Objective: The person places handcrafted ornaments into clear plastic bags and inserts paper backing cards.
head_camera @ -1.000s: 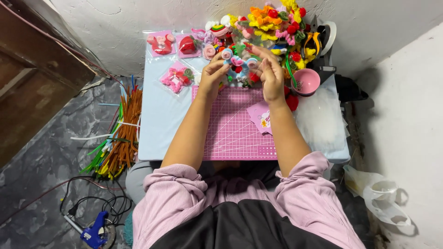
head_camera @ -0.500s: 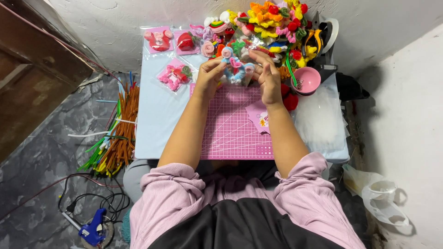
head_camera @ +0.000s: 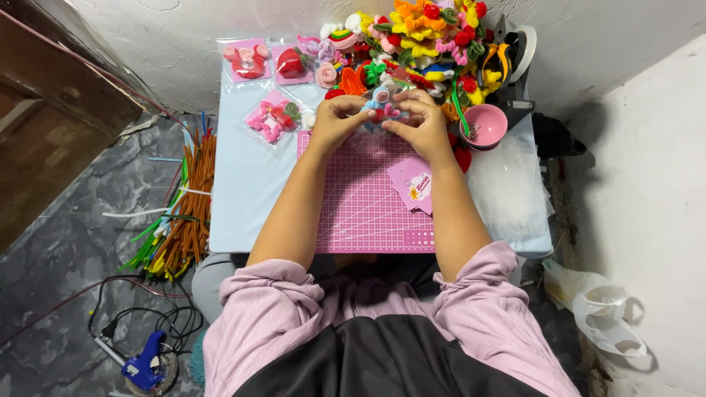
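Observation:
My left hand and my right hand meet over the far end of a pink cutting mat. Together they pinch a small fuzzy craft piece with white, pink and blue parts, inside a clear wrapper. Both sets of fingers are closed on it. A pink card lies on the mat just under my right wrist. A heap of bright pipe-cleaner flowers stands right behind the hands.
Packaged pink and red craft items lie at the far left of the pale blue table. A pink bowl sits at the right. Pipe-cleaner bundles and a blue glue gun lie on the floor at left.
Both hands have drawn together over the mat's far end and now close on the small wrapped piece. The view has shifted slightly.

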